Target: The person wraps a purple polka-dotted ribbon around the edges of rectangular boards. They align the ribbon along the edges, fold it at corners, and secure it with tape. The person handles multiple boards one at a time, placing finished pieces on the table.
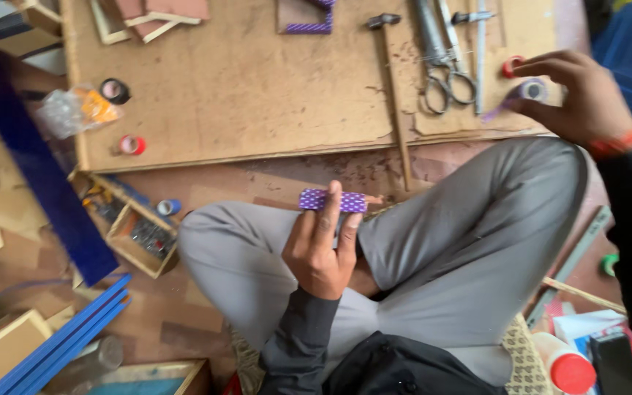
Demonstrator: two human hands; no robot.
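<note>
**Purple-wrapped strip in one hand, tape roll in the other**

The person sits cross-legged on the floor in grey trousers. The left hand [322, 245] is raised over the lap, fingers closed around a short flat strip covered in purple patterned tape [333, 200]; the strip lies crosswise at the fingertips, level, above the gap between the knees. The right hand [578, 95] reaches out to the far right edge of the wooden work board [243, 88], its fingers curled round a small roll of purple tape [530, 91], with a loose tail of tape trailing off to the left onto the board. Just behind that hand sits a small red tape roll [511, 66]. Near it on the board lie scissors [444, 66] and a hammer [395, 88] whose long handle runs off the board's near edge. Well apart, at the board's left end, lie another red tape roll [132, 145] and a dark roll [115, 90]. A small wooden box of metal bits [144, 238] stands beside the left knee
</note>
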